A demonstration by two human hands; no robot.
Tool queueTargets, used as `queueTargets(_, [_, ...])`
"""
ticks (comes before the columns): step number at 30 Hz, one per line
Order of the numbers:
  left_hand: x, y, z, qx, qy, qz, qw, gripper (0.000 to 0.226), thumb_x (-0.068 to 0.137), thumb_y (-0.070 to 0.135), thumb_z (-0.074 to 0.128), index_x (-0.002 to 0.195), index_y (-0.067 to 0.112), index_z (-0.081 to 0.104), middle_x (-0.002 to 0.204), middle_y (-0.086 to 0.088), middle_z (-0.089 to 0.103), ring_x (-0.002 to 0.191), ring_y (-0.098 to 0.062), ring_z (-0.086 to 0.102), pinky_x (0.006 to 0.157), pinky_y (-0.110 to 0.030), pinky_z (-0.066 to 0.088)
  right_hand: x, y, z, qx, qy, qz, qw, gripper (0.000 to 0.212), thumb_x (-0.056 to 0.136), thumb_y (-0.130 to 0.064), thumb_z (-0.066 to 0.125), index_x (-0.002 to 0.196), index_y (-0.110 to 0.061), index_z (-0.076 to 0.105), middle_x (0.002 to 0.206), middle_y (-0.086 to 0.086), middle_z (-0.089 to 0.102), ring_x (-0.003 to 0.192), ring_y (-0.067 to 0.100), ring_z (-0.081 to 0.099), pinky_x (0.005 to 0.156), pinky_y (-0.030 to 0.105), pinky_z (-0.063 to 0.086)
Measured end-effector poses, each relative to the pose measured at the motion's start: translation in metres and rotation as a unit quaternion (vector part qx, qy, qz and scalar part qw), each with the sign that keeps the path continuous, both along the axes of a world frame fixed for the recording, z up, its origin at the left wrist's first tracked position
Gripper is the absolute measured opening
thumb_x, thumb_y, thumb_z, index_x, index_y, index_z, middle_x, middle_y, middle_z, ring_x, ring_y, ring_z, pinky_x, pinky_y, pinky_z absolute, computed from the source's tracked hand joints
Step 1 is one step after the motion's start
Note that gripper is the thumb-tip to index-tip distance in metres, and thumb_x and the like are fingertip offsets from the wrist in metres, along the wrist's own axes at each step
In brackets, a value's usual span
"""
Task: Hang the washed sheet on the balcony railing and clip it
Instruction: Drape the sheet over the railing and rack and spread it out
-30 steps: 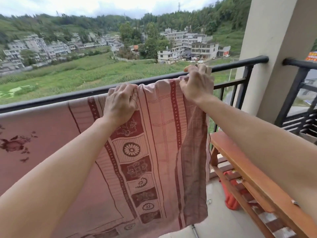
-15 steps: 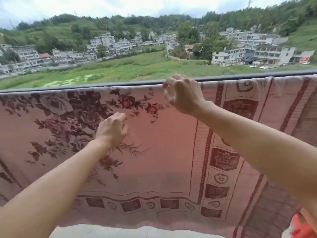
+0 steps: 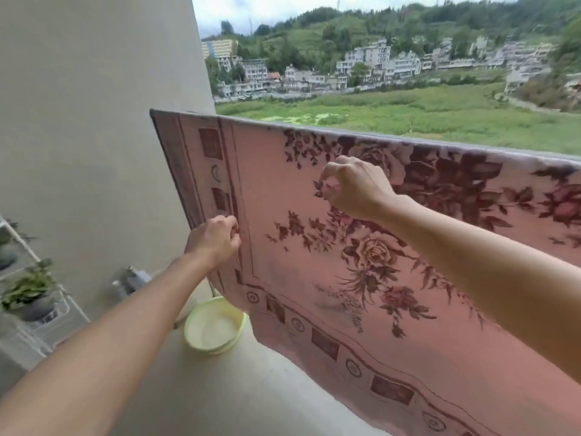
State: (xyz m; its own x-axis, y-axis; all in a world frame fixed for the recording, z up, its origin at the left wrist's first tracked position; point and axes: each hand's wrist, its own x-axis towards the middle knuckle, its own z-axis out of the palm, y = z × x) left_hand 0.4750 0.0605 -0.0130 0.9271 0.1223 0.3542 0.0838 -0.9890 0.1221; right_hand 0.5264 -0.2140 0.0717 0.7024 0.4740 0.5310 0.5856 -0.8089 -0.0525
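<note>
The pink sheet (image 3: pixel 393 278), with dark rose prints and a patterned border, hangs over the balcony railing and covers the rail completely. Its left end stops close to the beige wall. My left hand (image 3: pixel 217 239) is curled at the sheet's left border stripe, with fingers and thumb pinched on the fabric. My right hand (image 3: pixel 353 187) is higher and further right, in front of the rose print. Its fingers are loosely bent and apart, and nothing shows inside them.
A beige wall (image 3: pixel 94 121) closes off the left side. A pale green basin (image 3: pixel 213 325) sits on the floor below the sheet's left end. A white rack with potted plants (image 3: pixel 28 287) stands at far left, beside some small blurred items (image 3: pixel 129 278).
My view has swung left along the railing, from the sheet's right end to its left end. Both hands have come off the top edge and moved left, now lower on the sheet's face.
</note>
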Motion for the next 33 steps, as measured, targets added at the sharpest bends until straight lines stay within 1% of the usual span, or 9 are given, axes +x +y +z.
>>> queueTargets(5, [0.026,0.094,-0.005,-0.006,0.017,0.090,0.996,0.025,0.090,0.027,0.049,0.110,0.019,0.062,0.110,-0.007,0.066,0.098,-0.031,0.061,0.078,-0.034,0.049,0.067,0.110,-0.001,-0.002,-0.024,0.087,0.996,0.029,0.089,-0.034,0.058,0.115,-0.022,0.065,0.121,0.004,0.062,0.109,0.024,0.058,0.082,0.037,0.049])
queueTargets(8, [0.054,0.147,0.004,-0.010,0.017,0.137,0.990,0.030,0.090,0.029,0.050,0.117,0.021,0.060,0.116,-0.006,0.065,0.104,-0.030,0.060,0.081,-0.034,0.048,0.114,0.174,0.005,0.009,-0.034,0.123,0.992,0.028,0.089,-0.033,0.057,0.114,-0.022,0.065,0.116,0.005,0.062,0.106,0.026,0.057,0.078,0.036,0.047])
queueTargets(11, [0.086,0.197,0.015,-0.032,0.012,0.174,0.984,0.031,0.090,0.030,0.051,0.118,0.021,0.060,0.117,-0.006,0.064,0.103,-0.029,0.060,0.081,-0.033,0.047,0.161,0.232,0.022,0.016,-0.048,0.141,0.989,0.027,0.089,-0.033,0.056,0.112,-0.022,0.065,0.111,0.007,0.062,0.106,0.027,0.055,0.076,0.036,0.046])
queueTargets(14, [0.118,0.238,0.011,-0.065,0.003,0.207,0.976,0.032,0.089,0.030,0.051,0.118,0.021,0.060,0.115,-0.006,0.064,0.102,-0.028,0.059,0.082,-0.034,0.048,0.211,0.281,0.029,0.031,-0.058,0.154,0.986,0.024,0.088,-0.031,0.057,0.108,-0.022,0.068,0.120,0.004,0.062,0.117,0.025,0.053,0.079,0.035,0.045])
queueTargets(16, [0.133,0.265,0.003,-0.078,0.015,0.219,0.972,0.032,0.089,0.031,0.051,0.117,0.021,0.059,0.114,-0.005,0.064,0.101,-0.027,0.059,0.082,-0.034,0.048,0.238,0.316,0.028,0.028,-0.051,0.165,0.985,0.021,0.087,-0.031,0.057,0.104,-0.024,0.067,0.126,0.005,0.061,0.122,0.024,0.050,0.085,0.037,0.046])
queueTargets(18, [0.148,0.295,-0.006,-0.090,0.032,0.232,0.968,0.032,0.089,0.032,0.050,0.118,0.022,0.059,0.113,-0.004,0.064,0.100,-0.026,0.059,0.082,-0.034,0.048,0.260,0.350,0.025,0.016,-0.047,0.168,0.985,0.022,0.087,-0.032,0.057,0.105,-0.024,0.067,0.122,0.006,0.062,0.122,0.026,0.049,0.089,0.039,0.046])
queueTargets(23, [0.197,0.378,-0.015,-0.108,0.032,0.234,0.966,0.032,0.087,0.033,0.052,0.117,0.022,0.060,0.112,-0.004,0.066,0.103,-0.026,0.060,0.084,-0.034,0.048,0.310,0.429,0.021,0.013,-0.065,0.147,0.987,0.029,0.088,-0.036,0.059,0.113,-0.024,0.066,0.121,0.006,0.062,0.116,0.028,0.050,0.091,0.039,0.041])
queueTargets(26, [0.231,0.429,-0.013,-0.098,0.036,0.214,0.971,0.033,0.087,0.033,0.052,0.117,0.023,0.060,0.112,-0.003,0.067,0.105,-0.027,0.060,0.086,-0.034,0.048,0.341,0.471,0.022,0.021,-0.070,0.115,0.991,0.027,0.088,-0.033,0.059,0.112,-0.022,0.066,0.119,0.006,0.062,0.113,0.027,0.051,0.087,0.040,0.043])
queueTargets(33, [0.318,0.529,0.026,-0.039,0.040,0.137,0.989,0.034,0.090,0.033,0.049,0.121,0.021,0.057,0.116,-0.005,0.065,0.106,-0.028,0.059,0.086,-0.034,0.046,0.401,0.548,0.030,0.049,-0.066,0.031,0.996,0.022,0.092,-0.027,0.059,0.110,-0.018,0.066,0.110,0.007,0.064,0.106,0.025,0.054,0.083,0.039,0.047])
